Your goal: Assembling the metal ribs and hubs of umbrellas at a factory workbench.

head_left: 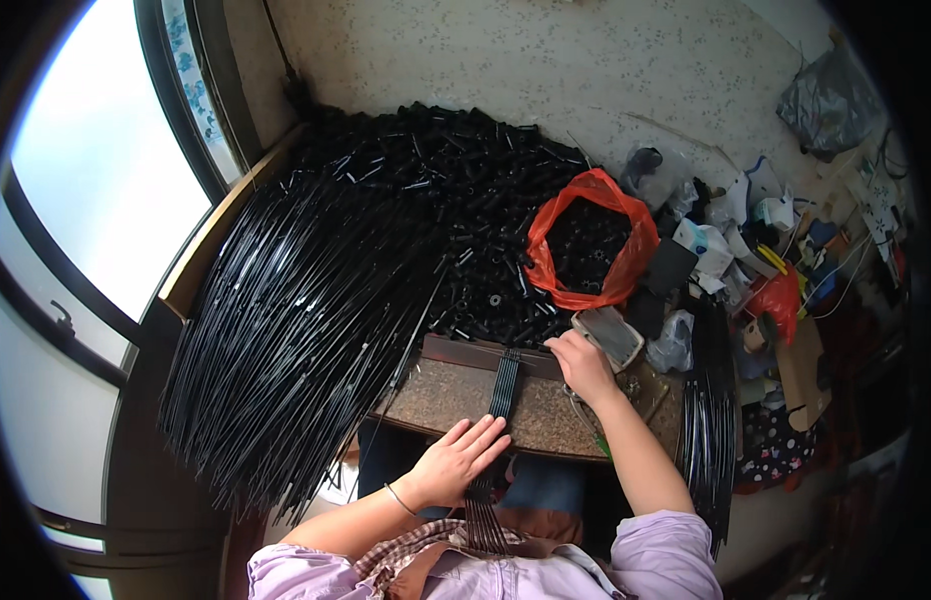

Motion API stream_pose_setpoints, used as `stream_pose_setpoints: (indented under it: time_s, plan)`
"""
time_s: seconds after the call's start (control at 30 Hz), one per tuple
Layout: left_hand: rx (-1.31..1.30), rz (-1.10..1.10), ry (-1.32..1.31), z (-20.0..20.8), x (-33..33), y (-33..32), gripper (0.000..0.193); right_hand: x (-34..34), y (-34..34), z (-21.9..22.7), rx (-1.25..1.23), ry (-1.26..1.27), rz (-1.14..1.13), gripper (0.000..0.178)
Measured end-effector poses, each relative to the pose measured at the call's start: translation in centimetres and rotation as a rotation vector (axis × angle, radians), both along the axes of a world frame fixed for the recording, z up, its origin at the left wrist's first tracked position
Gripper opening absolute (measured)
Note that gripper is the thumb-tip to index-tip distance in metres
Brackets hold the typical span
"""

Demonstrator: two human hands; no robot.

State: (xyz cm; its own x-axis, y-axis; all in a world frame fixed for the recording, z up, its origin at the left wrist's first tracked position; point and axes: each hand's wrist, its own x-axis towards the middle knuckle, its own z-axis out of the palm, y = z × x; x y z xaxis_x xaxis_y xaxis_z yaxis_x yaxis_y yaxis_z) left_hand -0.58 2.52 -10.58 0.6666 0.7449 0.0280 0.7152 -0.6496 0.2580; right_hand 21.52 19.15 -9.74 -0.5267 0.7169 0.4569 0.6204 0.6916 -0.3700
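My left hand [456, 460] lies flat at the front edge of the brown worktop [551, 415], fingers stretched out on a narrow row of thin black rods [505, 385]. These rods run side by side over the worktop, from a dark ledge [456, 351] at its back down toward my lap. To the right, my right hand [586, 368] is at the ledge's right end, beside a clear plastic box [611, 335]. Its thumb and fingers are pinched together; what they hold, if anything, is too small to make out.
A large bundle of long black rods [296, 330] slants at the left. Behind the ledge, black tubular pieces [436, 150] are heaped, with an open red plastic bag [641, 250] of black parts. More rods [708, 440] stand at the right, near clutter and a cardboard piece [804, 370].
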Motion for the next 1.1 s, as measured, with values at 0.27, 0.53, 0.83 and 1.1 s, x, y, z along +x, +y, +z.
stream_pose_setpoints:
  time_s: [0.27,0.53,0.83,1.1]
  plan:
    - [-0.05,0.03,-0.084,0.2,0.4,0.3,0.093,-1.2,0.2,-1.3,-0.16,-0.072,-0.035,0.011]
    - [-0.072,0.024,-0.074,0.0,0.3,0.5,0.094,-2.2,-0.2,-1.0,-0.173,-0.044,-0.016,0.01]
    - [-0.077,0.024,-0.059,0.3,0.2,0.4,0.098,-1.8,0.1,-1.0,-0.193,-0.003,0.009,0.01]
    - [-0.061,0.021,-0.086,0.0,0.4,0.5,0.102,-3.0,0.9,-1.4,-0.158,-0.012,0.05,0.007]
